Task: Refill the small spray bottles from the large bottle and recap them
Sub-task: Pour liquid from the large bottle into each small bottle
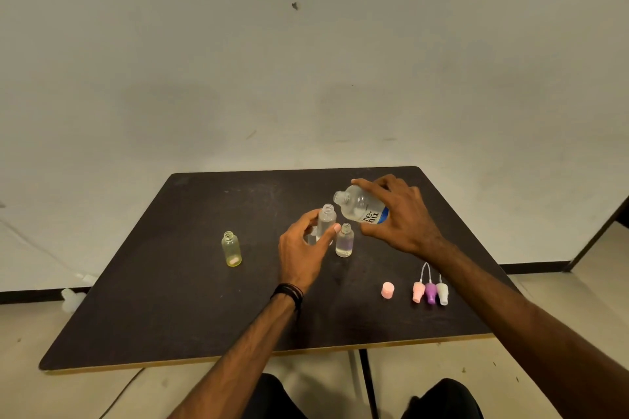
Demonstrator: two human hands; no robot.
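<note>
Right hand (398, 214) grips tilted large bottle (357, 206) above left hand's (306, 248) clear bottle (326, 219).

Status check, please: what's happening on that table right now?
Left hand grips clear small bottle. Right hand holds large bottle tilted, mouth near it. Nothing in the way.

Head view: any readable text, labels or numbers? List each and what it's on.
"re" over "nu": partial dark letters on the white-and-blue label of the large bottle, held tilted by the right hand; the rest is hidden by the hand.
Small print higher on that bottle: too small to read.
No text on the small bottles, spray caps or table.
</note>
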